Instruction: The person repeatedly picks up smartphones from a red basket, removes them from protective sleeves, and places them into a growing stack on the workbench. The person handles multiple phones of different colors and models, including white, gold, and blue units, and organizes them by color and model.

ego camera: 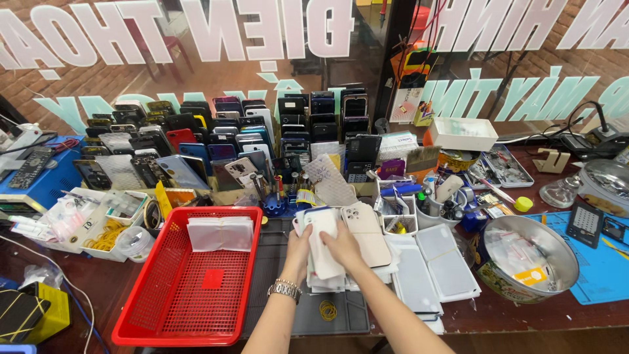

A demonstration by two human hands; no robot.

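Note:
Both hands rest on a stack of white phone back covers on a dark work mat. My left hand, with a metal bracelet on its wrist, grips the stack's left edge. My right hand lies on top and holds a beige phone back panel with camera holes. More white panels lie spread to the right. A red mesh basket sits to the left with a bundle of white covers leaning at its far end.
Rows of upright phones and back panels fill the rear before a lettered glass window. A round metal tin of small parts stands right, beside a blue mat. Trays of tools, rubber bands and a blue box crowd the left.

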